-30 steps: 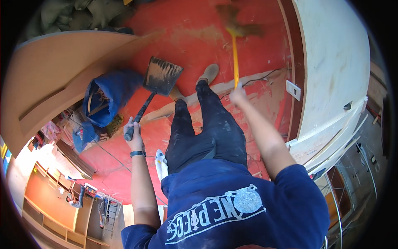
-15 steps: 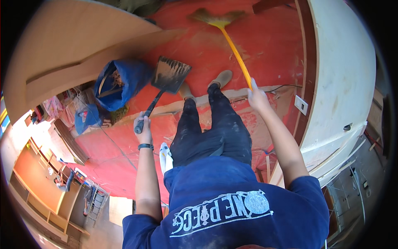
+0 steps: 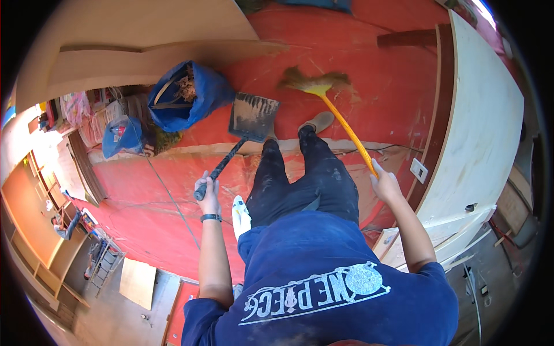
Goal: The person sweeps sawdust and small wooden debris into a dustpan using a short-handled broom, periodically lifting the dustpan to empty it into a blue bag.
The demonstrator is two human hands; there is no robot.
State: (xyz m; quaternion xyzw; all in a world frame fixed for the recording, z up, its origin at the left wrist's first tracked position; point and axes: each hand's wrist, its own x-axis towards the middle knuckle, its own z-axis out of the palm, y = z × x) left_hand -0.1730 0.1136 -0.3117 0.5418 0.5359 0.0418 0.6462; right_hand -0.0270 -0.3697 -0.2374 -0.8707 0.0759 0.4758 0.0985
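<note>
My left hand [image 3: 208, 190] grips the black handle of a dustpan [image 3: 253, 113], whose dirt-streaked pan is just above the red floor covering [image 3: 381, 104], beside my feet. My right hand [image 3: 383, 181] is closed round the yellow handle of a broom [image 3: 347, 128]. Its brownish bristles [image 3: 314, 79] fan out over the red covering beyond my shoes, to the right of the pan. A large blue sack [image 3: 213, 98] with wood scraps inside stands left of the dustpan.
Curved-looking tan boards [image 3: 127, 29] occupy the upper left. A white panel [image 3: 479, 115] with a switch [image 3: 419, 169] is at right. Bags [image 3: 121, 138] and a thin cable lie leftward. Two other people [image 3: 62, 226] are at the far lower left, near shelving and a ladder [image 3: 105, 265].
The broom head has swung across the floor and come down nearer my feet and the pan. Dustpan and both hands have shifted slightly rightward in the picture as the view moved.
</note>
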